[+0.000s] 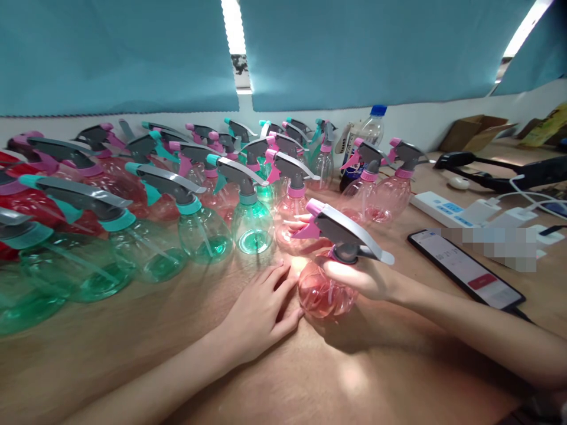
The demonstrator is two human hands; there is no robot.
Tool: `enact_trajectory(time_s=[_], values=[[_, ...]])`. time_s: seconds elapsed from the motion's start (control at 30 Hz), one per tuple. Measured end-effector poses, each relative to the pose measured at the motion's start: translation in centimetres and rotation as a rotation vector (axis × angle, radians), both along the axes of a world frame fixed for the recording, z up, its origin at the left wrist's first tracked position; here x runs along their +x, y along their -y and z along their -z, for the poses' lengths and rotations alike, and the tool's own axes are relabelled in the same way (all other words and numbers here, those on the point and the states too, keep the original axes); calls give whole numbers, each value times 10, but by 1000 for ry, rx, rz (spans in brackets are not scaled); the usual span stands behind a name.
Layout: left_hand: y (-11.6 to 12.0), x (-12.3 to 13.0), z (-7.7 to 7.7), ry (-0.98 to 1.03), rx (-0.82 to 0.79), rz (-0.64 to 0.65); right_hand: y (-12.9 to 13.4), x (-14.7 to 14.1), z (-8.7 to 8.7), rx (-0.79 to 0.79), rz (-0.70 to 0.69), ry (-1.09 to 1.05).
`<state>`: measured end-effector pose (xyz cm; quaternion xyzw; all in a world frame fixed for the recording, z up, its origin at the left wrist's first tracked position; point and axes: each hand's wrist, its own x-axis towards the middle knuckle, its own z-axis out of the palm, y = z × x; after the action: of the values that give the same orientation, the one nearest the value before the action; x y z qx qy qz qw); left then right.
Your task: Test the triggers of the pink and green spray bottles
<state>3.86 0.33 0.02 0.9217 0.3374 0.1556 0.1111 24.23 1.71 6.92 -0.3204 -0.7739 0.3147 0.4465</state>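
My right hand (358, 277) is wrapped round the neck of a pink spray bottle (325, 295) with a grey and pink trigger head, near the middle. Flat on the table (199, 378), my left hand (263, 304) lies with fingers spread, its fingertips close to that bottle's base. Behind my left hand stand a green spray bottle (252, 227) and another green one (206, 239). A pink spray bottle (290, 206) stands just behind the held one. Part of my right hand's fingers is hidden behind the bottle.
Several more green and pink spray bottles crowd the left and back. At the right lie a phone (465, 268), a white power strip (443, 209) with plugs, and black glasses (500, 171). A blue-capped bottle (372, 130) and a cardboard box (473, 133) are behind.
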Motion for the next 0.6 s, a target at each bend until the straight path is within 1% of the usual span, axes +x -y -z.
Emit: enact_trajectory(time_s=[0.2,0.4,0.6], values=[[0,1,-1,-8,-10,4,-2,3,5,9,-26,-1],[-1,2,-2,-24,-12,9,0,3,3,-7,-47,-4],[-1,1,-1,-29,-8,6,0,3,1,-26,-9,23]])
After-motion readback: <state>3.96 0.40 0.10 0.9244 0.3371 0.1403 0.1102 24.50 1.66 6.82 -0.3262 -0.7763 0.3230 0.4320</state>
